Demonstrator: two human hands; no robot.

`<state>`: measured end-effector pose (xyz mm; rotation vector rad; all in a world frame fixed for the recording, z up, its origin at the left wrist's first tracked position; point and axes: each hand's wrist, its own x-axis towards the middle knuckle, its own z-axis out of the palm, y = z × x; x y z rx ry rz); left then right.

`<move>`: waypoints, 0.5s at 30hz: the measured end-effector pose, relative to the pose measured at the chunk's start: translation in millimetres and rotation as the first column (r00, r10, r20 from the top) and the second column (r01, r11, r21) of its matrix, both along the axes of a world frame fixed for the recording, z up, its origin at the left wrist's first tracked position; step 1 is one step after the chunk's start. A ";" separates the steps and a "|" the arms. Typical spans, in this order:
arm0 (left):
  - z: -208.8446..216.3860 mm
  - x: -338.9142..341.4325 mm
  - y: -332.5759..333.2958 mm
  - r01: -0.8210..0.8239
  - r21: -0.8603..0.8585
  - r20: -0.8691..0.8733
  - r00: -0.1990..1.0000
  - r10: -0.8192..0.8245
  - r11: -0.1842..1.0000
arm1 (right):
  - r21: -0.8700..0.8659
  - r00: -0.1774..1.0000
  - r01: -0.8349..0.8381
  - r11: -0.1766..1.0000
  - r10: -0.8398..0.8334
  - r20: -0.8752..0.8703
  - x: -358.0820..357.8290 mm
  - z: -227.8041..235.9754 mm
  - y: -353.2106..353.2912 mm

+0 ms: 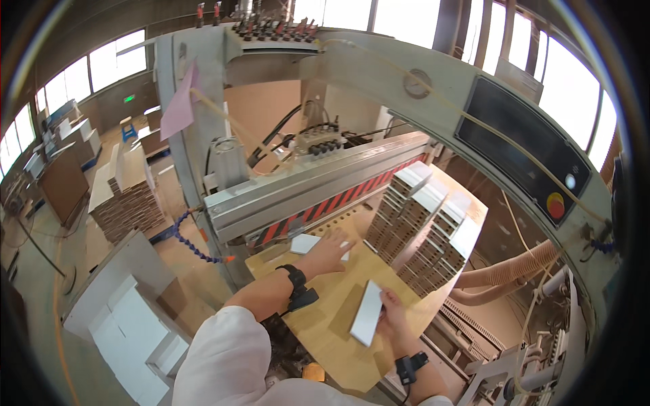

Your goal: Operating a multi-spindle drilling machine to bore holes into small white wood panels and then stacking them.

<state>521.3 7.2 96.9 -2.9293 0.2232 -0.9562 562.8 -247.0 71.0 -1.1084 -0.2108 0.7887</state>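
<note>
My left hand [326, 255] reaches across the yellowish work table [318, 325] with its fingers stretched out. It lies over a small white board [305, 243] beside the machine's striped beam, and part of that board is hidden under the hand. In my right hand [391, 312] is a second narrow white board [366, 315], gripped by its right edge and tilted above the table. Just beyond that hand stand tall stacks of similar white-faced boards [420, 220] with brown edges.
A metal beam with red-and-black stripes [338, 201] crosses behind the table. A control panel [518, 135] with a red button [556, 206] is at upper right, above a ribbed hose [508, 271]. White panels [132, 331] lie at lower left; a board pile [125, 196] stands beyond.
</note>
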 end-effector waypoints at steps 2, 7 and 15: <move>-28.6 -17.7 24.5 -0.103 -0.172 -0.100 0.991 0.087 0.980 | -0.009 0.995 -0.082 0.997 0.082 0.063 15.8 23.6 22.8; -35.8 -72.9 -12.9 -0.112 -0.437 -0.376 0.924 -0.068 0.893 | -0.033 0.966 -0.025 0.999 0.033 0.258 56.1 32.7 107.0; -12.1 -255.6 -78.7 -0.181 -0.553 -0.305 0.952 0.005 0.813 | -0.188 0.922 0.194 0.963 -0.113 0.371 105.8 -49.1 237.7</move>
